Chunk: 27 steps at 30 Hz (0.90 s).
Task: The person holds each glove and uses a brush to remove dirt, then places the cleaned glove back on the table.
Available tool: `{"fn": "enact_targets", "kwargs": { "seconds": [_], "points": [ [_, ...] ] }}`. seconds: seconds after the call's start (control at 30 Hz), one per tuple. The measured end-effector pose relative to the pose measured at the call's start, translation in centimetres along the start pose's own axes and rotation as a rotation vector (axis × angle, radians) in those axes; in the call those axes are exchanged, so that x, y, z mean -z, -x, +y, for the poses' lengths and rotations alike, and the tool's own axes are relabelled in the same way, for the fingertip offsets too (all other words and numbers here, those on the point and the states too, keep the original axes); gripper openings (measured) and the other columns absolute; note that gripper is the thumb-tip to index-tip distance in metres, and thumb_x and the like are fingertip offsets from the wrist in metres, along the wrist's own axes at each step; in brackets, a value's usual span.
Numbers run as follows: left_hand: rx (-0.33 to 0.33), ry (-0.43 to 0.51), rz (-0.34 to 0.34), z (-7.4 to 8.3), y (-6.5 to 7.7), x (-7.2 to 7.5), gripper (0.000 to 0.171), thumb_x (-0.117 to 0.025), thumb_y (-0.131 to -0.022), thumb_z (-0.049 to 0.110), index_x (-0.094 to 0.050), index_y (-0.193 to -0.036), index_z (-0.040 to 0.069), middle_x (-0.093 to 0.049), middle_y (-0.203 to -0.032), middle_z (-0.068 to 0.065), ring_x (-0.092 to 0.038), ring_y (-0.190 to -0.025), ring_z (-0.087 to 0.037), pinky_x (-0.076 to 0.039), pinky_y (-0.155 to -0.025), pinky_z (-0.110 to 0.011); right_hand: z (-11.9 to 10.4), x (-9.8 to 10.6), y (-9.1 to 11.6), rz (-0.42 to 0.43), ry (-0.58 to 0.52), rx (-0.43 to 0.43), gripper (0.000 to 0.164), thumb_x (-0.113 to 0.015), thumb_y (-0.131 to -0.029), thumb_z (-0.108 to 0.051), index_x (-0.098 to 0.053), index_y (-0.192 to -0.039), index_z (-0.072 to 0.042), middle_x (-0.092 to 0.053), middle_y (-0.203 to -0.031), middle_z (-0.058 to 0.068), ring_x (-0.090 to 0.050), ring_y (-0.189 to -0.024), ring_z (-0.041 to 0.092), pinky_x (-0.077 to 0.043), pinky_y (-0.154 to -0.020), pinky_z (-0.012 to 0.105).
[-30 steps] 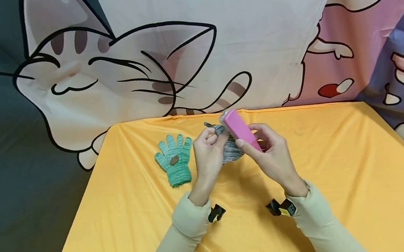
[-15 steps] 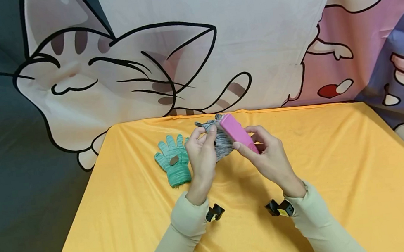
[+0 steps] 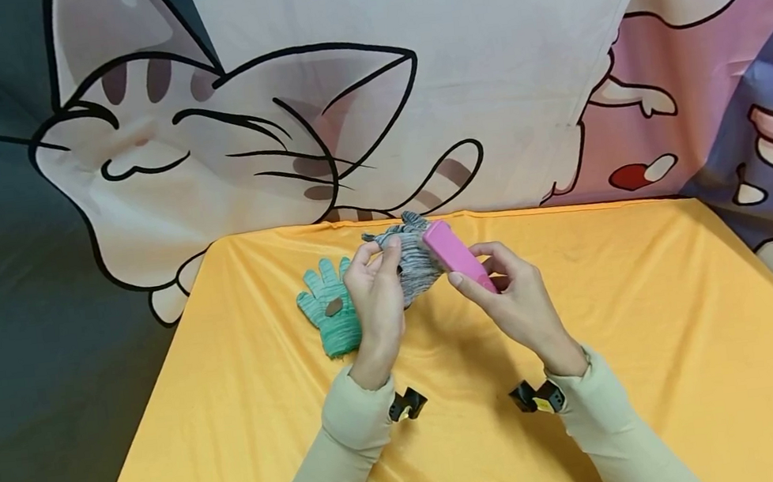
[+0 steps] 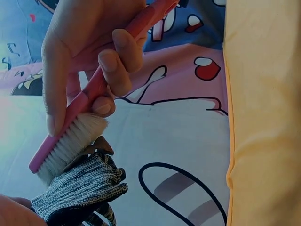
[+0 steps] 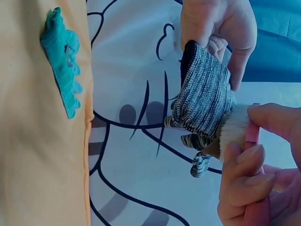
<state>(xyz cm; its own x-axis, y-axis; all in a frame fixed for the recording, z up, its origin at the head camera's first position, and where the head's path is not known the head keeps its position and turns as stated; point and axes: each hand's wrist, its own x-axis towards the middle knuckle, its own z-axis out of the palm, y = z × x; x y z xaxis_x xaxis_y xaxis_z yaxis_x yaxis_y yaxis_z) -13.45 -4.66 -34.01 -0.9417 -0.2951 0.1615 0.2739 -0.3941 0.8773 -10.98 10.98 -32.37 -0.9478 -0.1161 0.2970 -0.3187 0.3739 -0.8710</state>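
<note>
Head view, and both hands are up over the yellow cloth with the work right between them! Left hand: thumb and fingers pinched on a grey striped glove near its dark cuff, the knit reaching out towards the other hand. Right hand: thumb and fingers curled around a pink brush, its head slanting up and in towards that glove. Over to the right wrist view, and look at this: pale bristles right up against the grey knit, a brown piece poking out at their edge. Left wrist view agrees, bristles on glove, handle running back through the right hand's grip. Just left of the left hand, partly hidden by it, a green glove lies on the cloth, fingers pointing away from the person, a brown patch on it. Beyond both hands, a backdrop with a big cartoon cat.
</note>
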Motion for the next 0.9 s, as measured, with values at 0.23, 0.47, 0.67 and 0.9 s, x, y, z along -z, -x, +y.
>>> {"fn": "enact_targets", "kwargs": {
  "seconds": [0.23, 0.47, 0.67, 0.9],
  "points": [
    [-0.033, 0.001, -0.003, -0.1, -0.2, 0.1, 0.019, -0.056, -0.092, 0.015, -0.046, -0.082, 0.002, -0.045, -0.058, -0.006, -0.034, -0.046, -0.009, -0.030, -0.046, -0.022, 0.2, 0.3, -0.1, -0.011, 0.018, -0.012, 0.028, -0.069, -0.083, -0.016, -0.058, -0.107, -0.008, -0.060, -0.075, 0.009, -0.052, -0.052, 0.017, -0.041, -0.044, 0.025],
    [0.012, -0.001, -0.020, -0.2, -0.2, 0.1, 0.018, -0.056, -0.092, 0.017, -0.047, -0.084, 0.003, -0.055, -0.067, -0.011, -0.046, -0.053, -0.012, -0.038, -0.049, -0.022, 0.1, 0.5, -0.1, -0.007, 0.014, -0.021, 0.029, -0.068, -0.083, -0.019, -0.058, -0.108, -0.009, -0.062, -0.078, 0.007, -0.056, -0.055, 0.023, -0.042, -0.045, 0.025],
    [0.054, -0.064, -0.064, -0.3, 0.1, 0.0, 0.018, -0.053, -0.094, 0.018, -0.046, -0.085, 0.004, -0.059, -0.071, -0.013, -0.051, -0.055, -0.015, -0.040, -0.048, -0.024, 0.5, 0.5, -0.1, 0.030, -0.011, 0.024, 0.031, -0.069, -0.083, -0.019, -0.058, -0.110, -0.008, -0.062, -0.077, 0.007, -0.053, -0.051, 0.016, -0.040, -0.044, 0.024],
    [0.070, -0.104, -0.093, -0.6, 0.2, -0.2, 0.018, -0.051, -0.095, 0.018, -0.044, -0.086, 0.005, -0.056, -0.066, -0.014, -0.046, -0.049, -0.013, -0.035, -0.045, -0.023, 1.6, 0.3, -0.2, 0.078, -0.052, 0.066, 0.033, -0.070, -0.082, -0.019, -0.058, -0.111, -0.011, -0.060, -0.075, 0.005, -0.050, -0.051, 0.016, -0.039, -0.043, 0.023]
  ]
}}
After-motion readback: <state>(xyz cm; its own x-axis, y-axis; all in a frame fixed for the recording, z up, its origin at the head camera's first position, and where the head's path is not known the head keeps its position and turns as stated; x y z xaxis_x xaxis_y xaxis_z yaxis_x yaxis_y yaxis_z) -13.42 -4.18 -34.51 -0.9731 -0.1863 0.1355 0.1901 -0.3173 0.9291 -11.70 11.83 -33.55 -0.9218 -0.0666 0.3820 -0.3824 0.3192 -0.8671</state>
